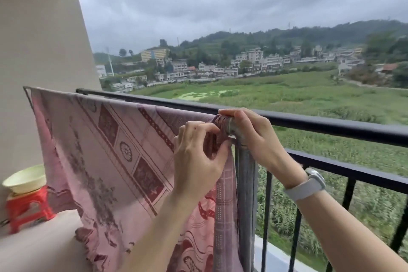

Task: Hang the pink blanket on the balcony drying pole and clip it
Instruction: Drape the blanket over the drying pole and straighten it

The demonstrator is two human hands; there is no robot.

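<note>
Head view: pink blanket point(106, 150) draped over drying pole point(245, 174) beside black railing point(331, 126). Left hand point(198, 157) pinched closed on bunched blanket edge at pole's elbow. Right hand point(254, 134) curled around the elbow, wristband point(306, 185) on wrist. Red stool point(26, 207) at left.

Home balcony: railing point(309, 122), laundry pole point(245, 172).

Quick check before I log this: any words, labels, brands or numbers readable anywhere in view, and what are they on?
None can be read.
Blanket: woven patterns only, no lettering.
Watch on the right wrist: only the white band and case edge show, no face or brand.
Red stool: blurred, no label to be made out.
Distant buildings: too small for any sign.
</note>
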